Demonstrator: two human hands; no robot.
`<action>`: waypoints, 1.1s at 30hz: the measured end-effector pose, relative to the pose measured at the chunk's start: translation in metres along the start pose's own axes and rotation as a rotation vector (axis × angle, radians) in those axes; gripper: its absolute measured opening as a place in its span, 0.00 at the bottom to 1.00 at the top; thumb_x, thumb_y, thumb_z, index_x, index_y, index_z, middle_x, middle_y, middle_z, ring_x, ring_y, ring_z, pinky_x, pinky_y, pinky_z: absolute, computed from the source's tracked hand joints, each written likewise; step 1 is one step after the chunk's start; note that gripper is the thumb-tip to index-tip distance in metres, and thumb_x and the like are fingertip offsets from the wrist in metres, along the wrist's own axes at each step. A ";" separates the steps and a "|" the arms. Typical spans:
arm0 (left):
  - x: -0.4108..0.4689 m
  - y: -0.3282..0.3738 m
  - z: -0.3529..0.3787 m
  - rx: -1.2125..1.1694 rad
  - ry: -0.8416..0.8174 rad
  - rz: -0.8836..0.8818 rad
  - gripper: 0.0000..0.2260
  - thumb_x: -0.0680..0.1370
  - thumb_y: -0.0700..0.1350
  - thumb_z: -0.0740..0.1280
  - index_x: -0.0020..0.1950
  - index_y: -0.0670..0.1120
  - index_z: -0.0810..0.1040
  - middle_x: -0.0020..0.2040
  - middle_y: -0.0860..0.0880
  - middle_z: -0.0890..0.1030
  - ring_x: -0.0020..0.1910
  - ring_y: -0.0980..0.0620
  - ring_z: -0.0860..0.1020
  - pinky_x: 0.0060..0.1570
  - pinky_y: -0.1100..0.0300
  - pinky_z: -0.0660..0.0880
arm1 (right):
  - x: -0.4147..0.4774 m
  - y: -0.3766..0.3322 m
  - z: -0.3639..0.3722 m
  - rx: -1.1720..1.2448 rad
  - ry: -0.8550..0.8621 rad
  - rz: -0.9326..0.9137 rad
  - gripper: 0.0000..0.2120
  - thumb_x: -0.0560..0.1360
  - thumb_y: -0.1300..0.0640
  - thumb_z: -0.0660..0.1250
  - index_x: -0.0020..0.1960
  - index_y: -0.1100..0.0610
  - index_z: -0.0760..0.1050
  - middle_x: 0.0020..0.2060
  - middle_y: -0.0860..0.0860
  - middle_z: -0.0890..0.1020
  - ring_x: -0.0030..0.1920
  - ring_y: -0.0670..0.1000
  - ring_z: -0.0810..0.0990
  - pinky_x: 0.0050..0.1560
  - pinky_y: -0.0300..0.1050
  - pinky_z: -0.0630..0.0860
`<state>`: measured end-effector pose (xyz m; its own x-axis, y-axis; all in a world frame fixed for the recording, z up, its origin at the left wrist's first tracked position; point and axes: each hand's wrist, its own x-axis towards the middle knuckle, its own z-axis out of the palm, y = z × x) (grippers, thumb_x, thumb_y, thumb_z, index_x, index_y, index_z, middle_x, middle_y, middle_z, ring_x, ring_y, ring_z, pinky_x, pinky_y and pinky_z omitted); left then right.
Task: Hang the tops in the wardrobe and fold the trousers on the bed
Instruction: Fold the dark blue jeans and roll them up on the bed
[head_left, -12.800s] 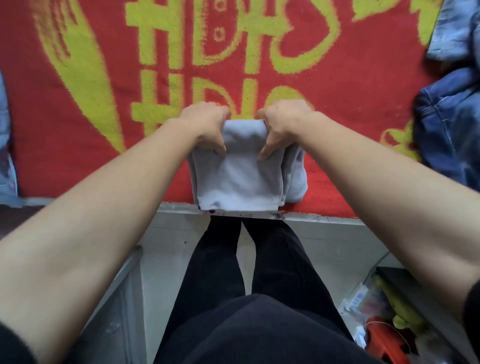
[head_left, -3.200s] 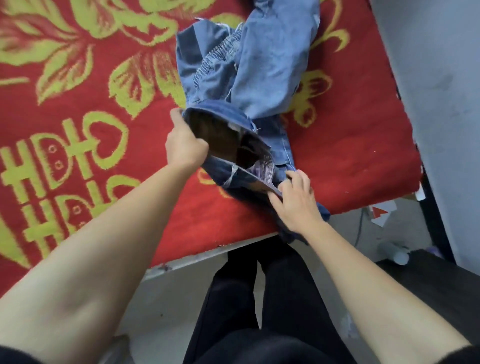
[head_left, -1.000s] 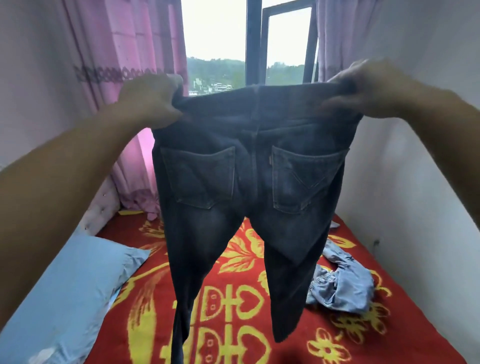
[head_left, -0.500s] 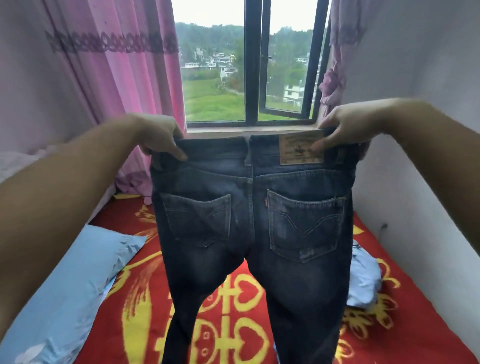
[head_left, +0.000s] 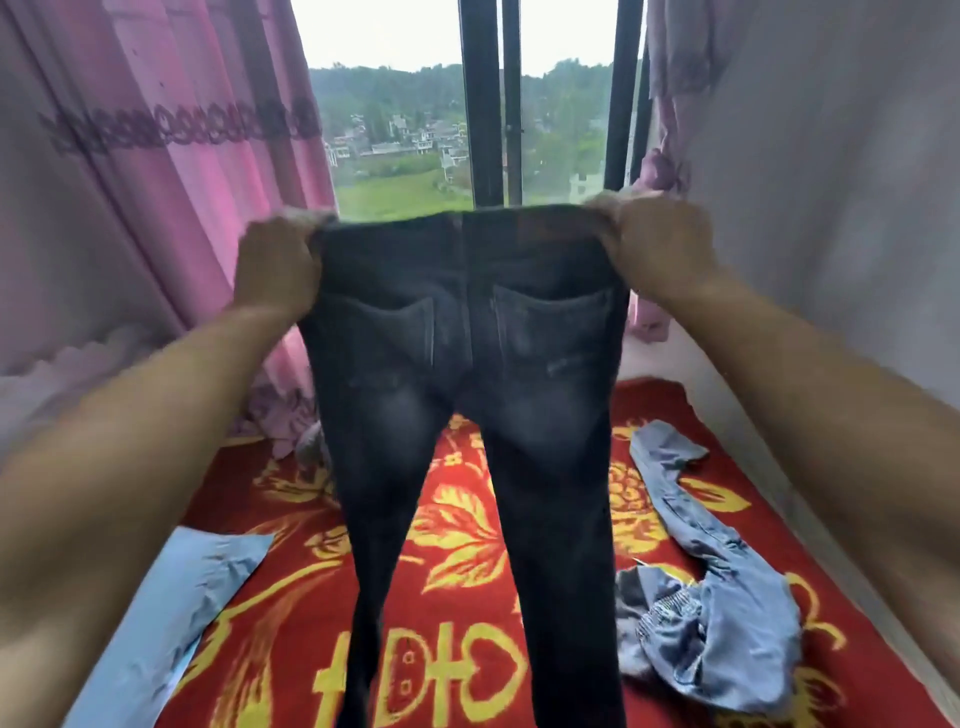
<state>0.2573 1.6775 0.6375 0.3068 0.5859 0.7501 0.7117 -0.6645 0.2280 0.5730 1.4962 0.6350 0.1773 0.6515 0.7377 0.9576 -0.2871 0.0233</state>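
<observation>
I hold a pair of dark blue-black jeans (head_left: 467, 364) up in the air by the waistband, back pockets facing me, legs hanging down over the bed. My left hand (head_left: 275, 265) grips the waistband's left corner and my right hand (head_left: 654, 244) grips its right corner. A crumpled pair of light blue jeans (head_left: 711, 623) lies on the red and yellow blanket (head_left: 467, 530) at the right side of the bed.
A light blue pillow (head_left: 171, 618) lies at the bed's left. Pink curtains (head_left: 171, 208) hang at the left, a window (head_left: 483, 104) is straight ahead, and a pale wall (head_left: 831, 208) runs along the bed's right side.
The view has tilted a little; the jeans stay stretched between both hands, slightly lower and farther out over the bed, with motion blur. The leather waistband patch no longer shows clearly.
</observation>
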 end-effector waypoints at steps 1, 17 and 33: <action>0.014 0.006 -0.013 -0.021 0.061 0.012 0.17 0.78 0.36 0.60 0.64 0.44 0.80 0.60 0.38 0.81 0.58 0.38 0.79 0.64 0.52 0.72 | 0.007 0.001 -0.011 -0.014 0.091 -0.030 0.13 0.84 0.50 0.57 0.63 0.47 0.78 0.49 0.55 0.83 0.47 0.61 0.83 0.47 0.54 0.77; -0.220 -0.039 0.024 -0.059 -0.316 -0.066 0.17 0.76 0.35 0.65 0.62 0.44 0.81 0.56 0.41 0.81 0.55 0.38 0.76 0.56 0.48 0.73 | -0.207 -0.039 0.045 0.051 -0.259 -0.085 0.11 0.81 0.45 0.61 0.60 0.43 0.78 0.47 0.49 0.82 0.47 0.57 0.83 0.37 0.47 0.75; -0.606 -0.064 0.110 0.359 -1.293 -0.031 0.16 0.80 0.47 0.60 0.65 0.61 0.75 0.58 0.54 0.76 0.61 0.50 0.73 0.51 0.55 0.70 | -0.550 -0.092 0.158 0.038 -1.226 -0.050 0.15 0.81 0.54 0.60 0.64 0.40 0.74 0.56 0.47 0.78 0.60 0.52 0.78 0.47 0.47 0.74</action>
<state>0.0957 1.4166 0.1002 0.5187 0.7452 -0.4191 0.7931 -0.6024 -0.0896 0.4231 1.2749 0.1203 0.2165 0.8965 -0.3866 0.9719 -0.2354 -0.0015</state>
